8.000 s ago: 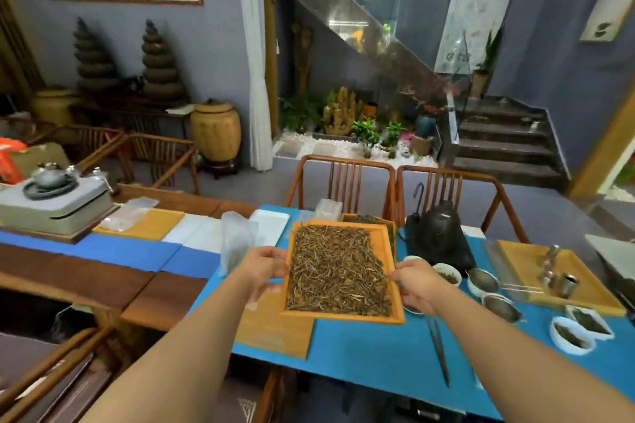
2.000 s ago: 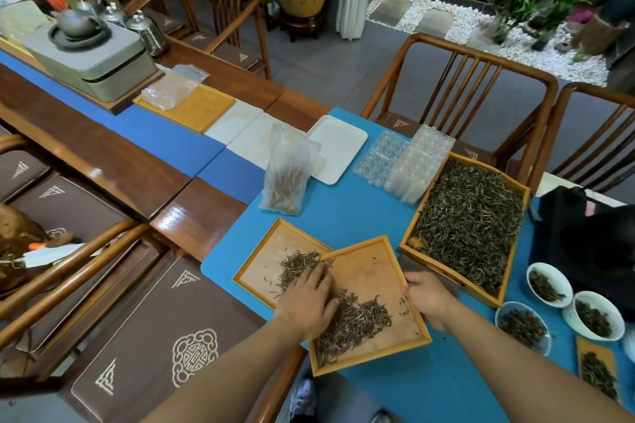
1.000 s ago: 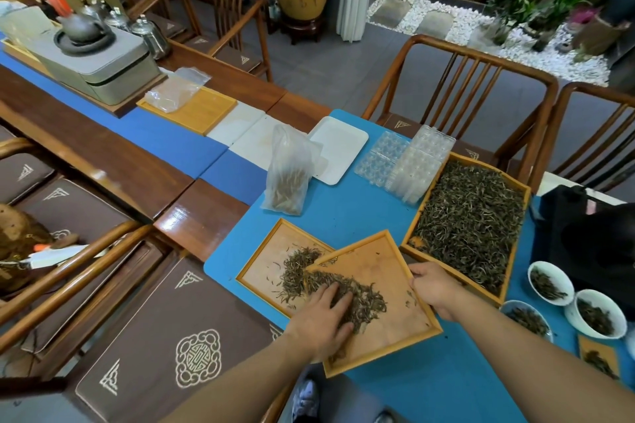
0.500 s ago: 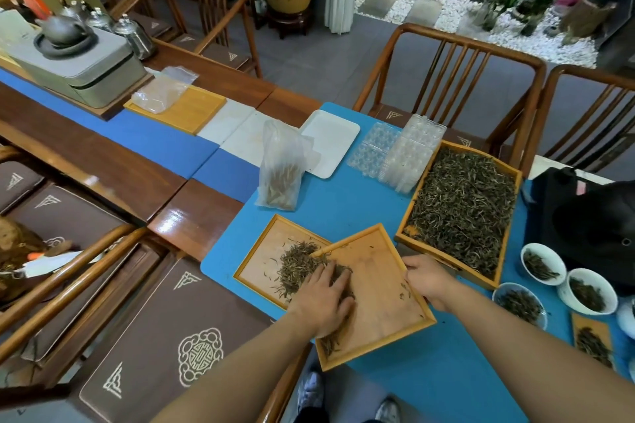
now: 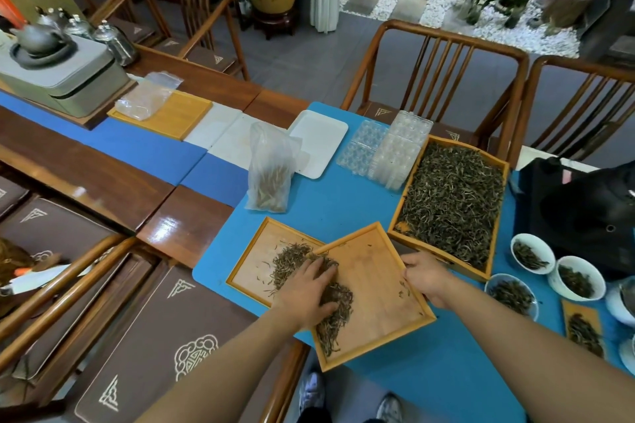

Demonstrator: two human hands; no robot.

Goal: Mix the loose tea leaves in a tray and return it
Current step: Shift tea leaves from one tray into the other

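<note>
While my left hand (image 5: pixel 307 295) lies flat on the tea, my right hand (image 5: pixel 425 276) grips the tray's edge.

Under my left palm, fingers fairly straight and spread, sit the loose tea leaves (image 5: pixel 335 306), a dark strip along the left side of the upper wooden tray (image 5: pixel 378 299); the heap runs out past my fingertips and spills onto the lower wooden tray (image 5: pixel 256 263) beneath. My right hand has its fingers curled over the upper tray's far right rim, with bare wood between it and the leaves. That tray sits askew, overlapping the lower one, both on the blue tabletop (image 5: pixel 343 206). Just beyond my right hand stands a deeper wooden box (image 5: pixel 453 203) full of tea, with small white bowls (image 5: pixel 532 252) of leaves to its right and a clear plastic bag (image 5: pixel 271 172) farther out on the left.
</note>
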